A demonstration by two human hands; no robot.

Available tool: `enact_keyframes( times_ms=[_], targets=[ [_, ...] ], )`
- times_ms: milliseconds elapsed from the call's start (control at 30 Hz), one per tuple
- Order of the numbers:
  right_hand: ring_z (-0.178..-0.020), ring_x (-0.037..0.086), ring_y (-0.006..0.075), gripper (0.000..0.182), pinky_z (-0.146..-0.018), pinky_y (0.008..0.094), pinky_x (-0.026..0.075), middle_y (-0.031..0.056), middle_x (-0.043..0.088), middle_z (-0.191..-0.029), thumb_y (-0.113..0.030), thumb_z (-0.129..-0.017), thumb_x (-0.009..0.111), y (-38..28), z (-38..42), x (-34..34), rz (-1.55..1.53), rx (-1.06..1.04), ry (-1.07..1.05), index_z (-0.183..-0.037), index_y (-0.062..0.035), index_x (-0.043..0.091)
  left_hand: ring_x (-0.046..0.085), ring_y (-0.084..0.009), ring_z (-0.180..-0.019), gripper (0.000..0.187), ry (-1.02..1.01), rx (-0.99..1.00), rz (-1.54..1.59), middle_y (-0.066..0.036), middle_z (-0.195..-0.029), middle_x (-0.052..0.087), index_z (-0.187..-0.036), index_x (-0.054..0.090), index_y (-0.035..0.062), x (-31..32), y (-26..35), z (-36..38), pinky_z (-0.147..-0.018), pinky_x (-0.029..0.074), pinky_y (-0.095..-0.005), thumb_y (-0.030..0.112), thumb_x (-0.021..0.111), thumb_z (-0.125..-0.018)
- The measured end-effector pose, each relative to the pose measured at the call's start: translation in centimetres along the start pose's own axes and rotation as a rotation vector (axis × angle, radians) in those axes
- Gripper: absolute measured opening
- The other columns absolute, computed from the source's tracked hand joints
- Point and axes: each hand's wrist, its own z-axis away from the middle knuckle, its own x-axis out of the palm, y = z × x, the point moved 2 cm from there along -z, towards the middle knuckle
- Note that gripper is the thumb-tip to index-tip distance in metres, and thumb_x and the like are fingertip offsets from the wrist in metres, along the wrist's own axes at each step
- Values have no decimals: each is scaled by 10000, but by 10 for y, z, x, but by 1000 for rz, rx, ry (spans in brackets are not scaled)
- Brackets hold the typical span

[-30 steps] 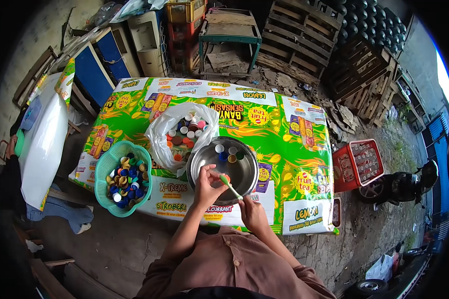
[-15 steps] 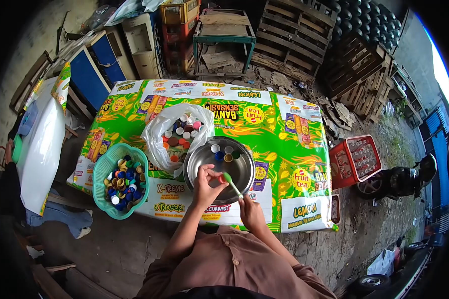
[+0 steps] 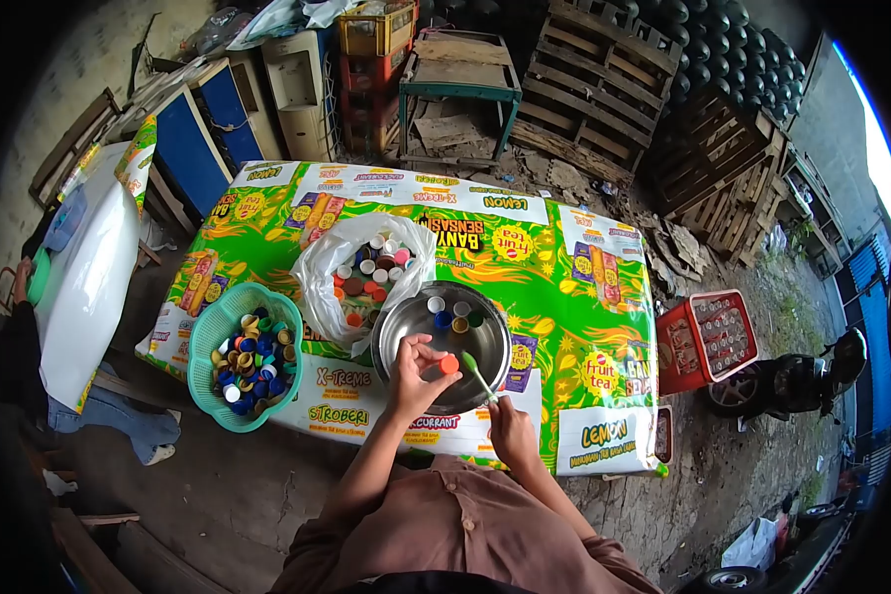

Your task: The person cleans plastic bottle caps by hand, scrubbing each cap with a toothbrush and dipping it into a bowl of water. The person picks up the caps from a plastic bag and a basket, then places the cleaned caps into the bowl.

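My left hand [image 3: 418, 378] pinches an orange-red bottle cap [image 3: 448, 364] between thumb and fingers, over the near part of a steel bowl [image 3: 506, 368]. A slim, pale-handled brush with a green head [image 3: 469, 362] is gripped in my right hand [image 3: 511, 432]; its head hangs just right of the cap, apart from it. At the bowl's far side sit several caps, among them a blue cap [image 3: 443, 320] and a yellowish cap [image 3: 460, 325]. Behind and left of the bowl, a white plastic bag [image 3: 312, 297] lies open with mixed caps inside.
A teal basket [image 3: 202, 388] full of caps stands at the table's left. The table has a green printed cover [image 3: 554, 307]. Beyond its right edge are a red bottle crate [image 3: 675, 346] and a motorbike [image 3: 797, 371]. Another person's leg [image 3: 119, 426] shows at left.
The brush head has come away from the cap, toward the right. My left hand has turned the cap so its side shows. The whole view has shifted slightly.
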Motion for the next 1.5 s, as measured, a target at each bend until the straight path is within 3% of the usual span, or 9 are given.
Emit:
enact_keyframes(
  times_ms=[567, 700, 833, 900, 1033, 1100, 1133, 1233, 1500],
  targets=[
    [-506, 505, 415, 164, -437, 475, 370, 218, 504, -531, -173, -858, 452, -26, -11, -16, 55, -121, -33, -766, -41, 426, 578, -151, -802, 614, -1, 25, -92, -62, -796, 521, -1071, 353, 14, -2, 0, 0, -765, 476, -269, 6, 743, -598],
    [-502, 502, 417, 169, -433, 477, 366, 219, 500, -523, -182, -856, 455, -10, -17, -13, 80, 31, 5, -770, -40, 423, 563, -139, -820, 643, 25, 12, -70, -50, -818, 510, -1090, 337, 27, -1, 5, 3, -787, 460, -269, -31, 732, -586],
    [-495, 506, 412, 148, -425, 479, 357, 230, 494, -518, -155, -853, 457, -22, -6, -8, 61, -128, -54, -785, -26, 429, 554, -134, -827, 640, 33, 35, -36, -47, -819, 495, -1090, 345, 26, -2, 5, 1, -781, 462, -260, -13, 742, -590],
    [-501, 498, 422, 181, -424, 471, 349, 237, 481, -514, -166, -864, 446, -9, -11, -4, -33, 9, -4, -761, -19, 430, 550, -132, -840, 632, 42, 50, -81, -43, -827, 497, -1098, 353, 28, -2, 6, 2, -784, 461, -258, -16, 737, -599],
    [-492, 495, 412, 202, -429, 467, 340, 214, 477, -494, -174, -869, 445, -10, -7, -10, -32, 20, 7, -742, -20, 416, 567, -136, -875, 413, 31, 81, -60, -43, -823, 528, -1062, 453, 20, -1, 4, 3, -765, 462, -248, 72, 675, -718],
    [-488, 495, 407, 207, -432, 466, 339, 205, 476, -487, -175, -870, 446, -10, -3, -6, 2, -11, 14, -735, -21, 410, 566, -124, -876, 232, -113, -159, 16, -42, -873, 571, -1005, 515, 17, 0, -13, -2, -746, 456, -238, 135, 578, -816],
    [-486, 497, 405, 210, -433, 465, 342, 200, 478, -484, -174, -870, 447, -9, -2, -5, 1, -28, 15, -731, -23, 405, 566, -100, -858, 176, -108, -105, 149, -33, -915, 595, -968, 549, 27, 3, -17, -3, -730, 451, -223, 162, 513, -861],
    [-564, 500, 446, 182, -478, 510, 364, 249, 500, -555, -181, -856, 455, -9, -3, -4, -38, -12, -27, -766, -28, 415, 563, -81, -847, 162, -59, -429, 216, -24, -917, 593, -968, 550, 43, -1, -17, 1, -724, 446, -209, 151, 527, -851],
    [-556, 503, 441, 187, -480, 508, 378, 237, 509, -556, -198, -857, 453, -17, -13, -5, 16, -42, -18, -781, -29, 432, 552, -182, -971, 231, -190, -625, 582, -72, -1025, 561, -1093, 492, 48, -1, -9, 10, -829, 450, -269, 117, 450, -877]
  ],
)
